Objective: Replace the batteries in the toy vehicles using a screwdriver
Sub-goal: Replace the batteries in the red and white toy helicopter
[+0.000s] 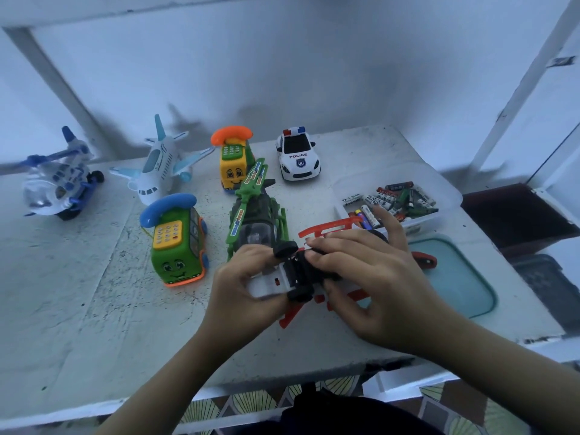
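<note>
- Both hands grip the upturned toy (270, 282) just above the near part of the table (94, 324): the left hand (238, 277) curls round its white body, and the right hand (367, 277) curls its fingers over the black underside with the thumb at the side.
- Black wheels face up; red skids stick out beneath the right hand.
- Right of the hands a teal lid (455, 277) lies flat.
- Left of the hands stands a green bus (179, 246); just beyond them is a green helicopter (255, 215).
- Beyond the lid, a clear box (445, 196) holds loose batteries (398, 199).
- Far row, right to left: police car (298, 158), yellow bus (233, 164), plane (160, 171), blue helicopter (59, 183).
</note>
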